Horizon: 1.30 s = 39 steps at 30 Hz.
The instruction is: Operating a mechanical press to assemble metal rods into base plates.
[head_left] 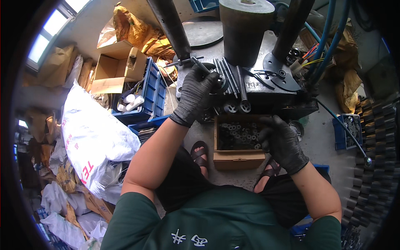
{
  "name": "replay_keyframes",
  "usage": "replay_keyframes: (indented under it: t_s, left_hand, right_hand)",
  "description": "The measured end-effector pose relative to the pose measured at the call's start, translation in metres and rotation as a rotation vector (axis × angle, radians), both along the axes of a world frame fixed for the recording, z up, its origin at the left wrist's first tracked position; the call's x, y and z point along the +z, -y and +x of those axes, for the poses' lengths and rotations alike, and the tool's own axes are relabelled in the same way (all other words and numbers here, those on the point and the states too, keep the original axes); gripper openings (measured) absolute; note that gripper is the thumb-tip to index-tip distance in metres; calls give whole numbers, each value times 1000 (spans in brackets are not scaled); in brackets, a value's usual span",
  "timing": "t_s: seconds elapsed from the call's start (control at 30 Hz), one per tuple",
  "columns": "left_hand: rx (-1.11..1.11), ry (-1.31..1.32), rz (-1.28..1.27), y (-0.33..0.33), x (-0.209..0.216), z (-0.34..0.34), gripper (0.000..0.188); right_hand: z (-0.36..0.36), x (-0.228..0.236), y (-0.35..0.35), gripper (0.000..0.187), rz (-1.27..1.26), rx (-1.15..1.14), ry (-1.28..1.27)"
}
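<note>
Left hand [193,91], gloved, has its fingers closed on a metal rod [200,65] over a grimy metal bench [259,85], w/ more rods [228,77] laid nearby in front of a fat grey column [246,35]. Right hand [285,143] is half-curled above a carton [239,159] of small metal parts [239,135], can't tell if its fingers hold anything tbh. Around that it's p cluttered: white sack [92,129] & blue crate [155,93] to the L, blue hoses [334,39] to the R, grey floor [233,178] below.
</note>
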<state>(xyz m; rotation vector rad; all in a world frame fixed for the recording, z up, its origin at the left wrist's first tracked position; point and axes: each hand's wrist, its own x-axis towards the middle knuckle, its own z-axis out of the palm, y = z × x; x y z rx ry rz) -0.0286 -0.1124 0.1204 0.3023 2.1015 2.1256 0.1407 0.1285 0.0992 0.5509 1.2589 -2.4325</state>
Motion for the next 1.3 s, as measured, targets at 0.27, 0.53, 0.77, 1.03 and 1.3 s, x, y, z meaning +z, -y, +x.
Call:
replay_keyframes:
  t_s: [0.27,0.53,0.77,1.03,1.3]
  left_hand:
    - [-59,248,41,92,-133,-111,19]
    - [305,356,484,84,-28,-41,26]
    - [160,-645,-1026,59,-27,-56,59]
    - [152,-402,-1325,36,-20,-48,58]
    - [289,-533,-1353,38,-53,-55,61]
  right_hand:
    - [0,5,-1,52,-24,1,-52]
    - [10,28,-2,48,4,-5,-149]
    - [10,25,1,48,49,48,-183]
    - [20,27,5,41,255,161,-220]
    - [24,39,9,36,339,248,-232]
